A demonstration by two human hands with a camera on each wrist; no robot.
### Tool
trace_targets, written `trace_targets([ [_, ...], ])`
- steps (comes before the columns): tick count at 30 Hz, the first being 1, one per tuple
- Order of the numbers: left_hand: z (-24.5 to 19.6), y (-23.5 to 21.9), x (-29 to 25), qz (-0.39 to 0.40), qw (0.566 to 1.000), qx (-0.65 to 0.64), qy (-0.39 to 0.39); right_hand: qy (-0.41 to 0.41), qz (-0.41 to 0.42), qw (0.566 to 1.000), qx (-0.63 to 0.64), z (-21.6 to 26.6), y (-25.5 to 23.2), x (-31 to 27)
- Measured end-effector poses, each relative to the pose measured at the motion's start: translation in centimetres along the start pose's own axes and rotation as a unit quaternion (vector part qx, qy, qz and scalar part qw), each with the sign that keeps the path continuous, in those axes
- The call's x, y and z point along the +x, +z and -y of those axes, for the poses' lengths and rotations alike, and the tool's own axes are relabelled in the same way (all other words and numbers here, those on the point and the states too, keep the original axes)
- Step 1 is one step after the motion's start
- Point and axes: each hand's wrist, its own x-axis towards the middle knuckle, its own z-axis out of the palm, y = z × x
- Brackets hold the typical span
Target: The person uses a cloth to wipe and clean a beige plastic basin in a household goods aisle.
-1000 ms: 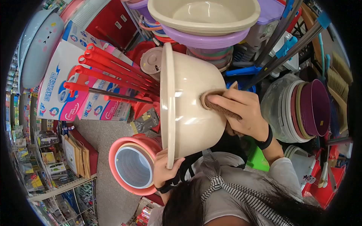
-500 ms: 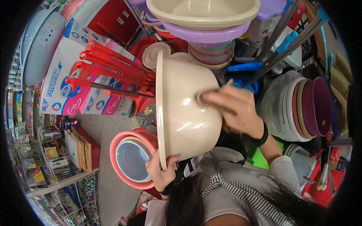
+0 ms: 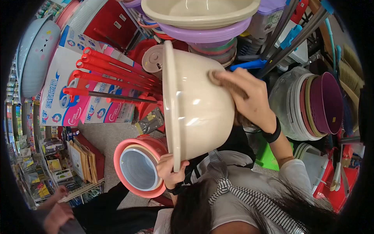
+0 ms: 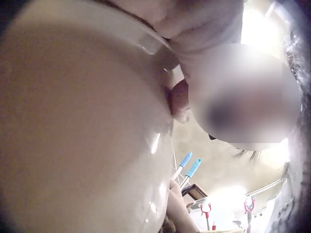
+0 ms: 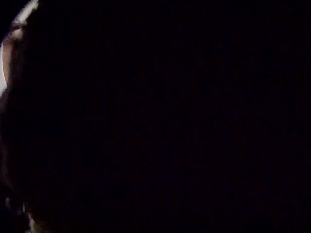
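A cream basin (image 3: 200, 105) is held on its side, its rim to the left and its outer wall and base toward my right. My left hand (image 3: 170, 171) grips the rim at the bottom; in the left wrist view the basin (image 4: 82, 126) fills the left side beside my left hand (image 4: 194, 34). My right hand (image 3: 252, 99) holds a brown cloth (image 3: 238, 90) against the outer wall, near its upper right part. The right wrist view is almost wholly dark.
Stacked basins (image 3: 202, 22) stand at the top. Red-handled poles (image 3: 117, 76) lean at the left before printed boxes (image 3: 58, 87). Pink-rimmed baskets (image 3: 120, 171) stand on the floor. Purple and clear tubs (image 3: 326, 103) are at the right. Another person's hands (image 3: 56, 208) show at lower left.
My right hand and the cloth have moved up over the basin's wall. The basin has shifted slightly, with my left hand still on its rim. Another person's hands and dark-clothed leg have appeared at lower left.
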Motion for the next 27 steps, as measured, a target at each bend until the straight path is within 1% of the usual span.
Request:
trace_targets([
  [1, 0.1, 0.2, 0.0, -0.001, 1.0, -0.001, -0.001, 0.053, -0.02, 0.998, -0.005, -0.3, 0.1, 0.4],
  [2, 0.2, 0.4, -0.1, 0.022, 0.999, -0.028, 0.002, 0.052, -0.019, 0.998, -0.005, -0.2, 0.2, 0.4],
  [3, 0.3, 0.5, 0.0, 0.044, 0.998, -0.053, 0.006, 0.055, -0.032, 0.997, -0.037, 0.0, 0.6, 0.3],
  [4, 0.0, 0.5, 0.3, 0.028, 0.999, -0.028, 0.024, 0.057, -0.046, 0.995, -0.069, 0.3, 0.9, 0.2],
  [5, 0.4, 0.1, 0.0, 0.027, 0.999, -0.025, 0.023, 0.057, -0.046, 0.995, -0.066, 0.9, 0.8, 0.1],
  [7, 1.1, -0.6, -0.5, 0.017, 1.0, -0.018, -0.006, 0.035, 0.023, 0.997, -0.07, 2.6, 0.2, -0.3],
  [8, 1.2, -0.8, 0.1, 0.023, 0.998, 0.008, 0.052, 0.027, 0.025, 0.998, -0.052, 3.1, 0.4, -0.7],
  [9, 1.4, -0.9, 0.1, 0.023, 0.998, 0.008, 0.052, 0.027, 0.025, 0.998, -0.052, 2.9, 0.5, -0.7],
  [11, 2.0, -0.8, -0.2, 0.04, 0.998, -0.052, 0.023, 0.028, 0.015, 1.0, -0.001, 2.2, 0.5, -0.6],
  [12, 1.6, -0.5, 0.2, 0.04, 0.997, -0.055, 0.023, 0.059, 0.001, 0.998, 0.006, 1.9, 0.4, 0.1],
  [13, 1.0, -0.1, 0.9, 0.042, 0.997, -0.056, 0.039, 0.115, -0.005, 0.993, 0.034, 1.3, 0.5, 0.2],
  [14, 0.6, 0.2, 1.4, 0.045, 0.996, -0.057, 0.058, 0.123, 0.001, 0.992, 0.029, 1.1, 0.2, 0.5],
  [15, 1.1, 0.4, 1.5, 0.046, 0.995, -0.058, 0.06, 0.131, 0.005, 0.991, 0.025, 1.1, 0.0, 0.8],
  [16, 1.9, 0.5, 1.5, 0.039, 0.99, -0.065, 0.122, 0.13, 0.003, 0.991, 0.023, 1.2, -0.1, 0.9],
  [17, 2.4, 0.6, 1.6, 0.031, 0.98, -0.07, 0.182, 0.108, -0.002, 0.994, 0.03, 1.4, -0.2, 0.9],
  [18, 1.8, 0.6, 2.0, 0.032, 0.98, -0.07, 0.184, 0.086, -0.006, 0.996, 0.038, 1.7, -0.3, 0.9],
  [20, 0.2, 0.7, 2.8, 0.072, 0.988, -0.058, 0.12, 0.102, 0.008, 0.994, 0.049, 2.8, -0.8, 1.0],
  [21, 0.3, 0.9, 2.9, 0.071, 0.989, -0.059, 0.119, 0.118, 0.023, 0.991, 0.061, 3.4, -1.2, 1.1],
  [23, 0.6, 1.5, 3.2, 0.124, 0.981, -0.041, 0.14, 0.083, 0.06, 0.994, 0.035, 4.3, -2.0, 0.9],
  [24, 0.7, 1.6, 3.3, 0.161, 0.978, -0.015, 0.135, 0.1, 0.058, 0.992, 0.056, 5.1, -2.0, 0.8],
  [25, 0.6, 1.8, 3.4, 0.159, 0.978, -0.017, 0.135, 0.116, 0.057, 0.989, 0.076, 5.9, -2.0, 0.5],
  [26, 0.5, 2.1, 3.5, 0.169, 0.975, -0.014, 0.141, 0.134, 0.045, 0.988, 0.068, 6.3, -2.0, 0.0],
  [27, 0.4, 2.5, 3.5, 0.18, 0.973, -0.011, 0.147, 0.134, 0.048, 0.988, 0.065, 6.3, -2.1, 0.0],
])
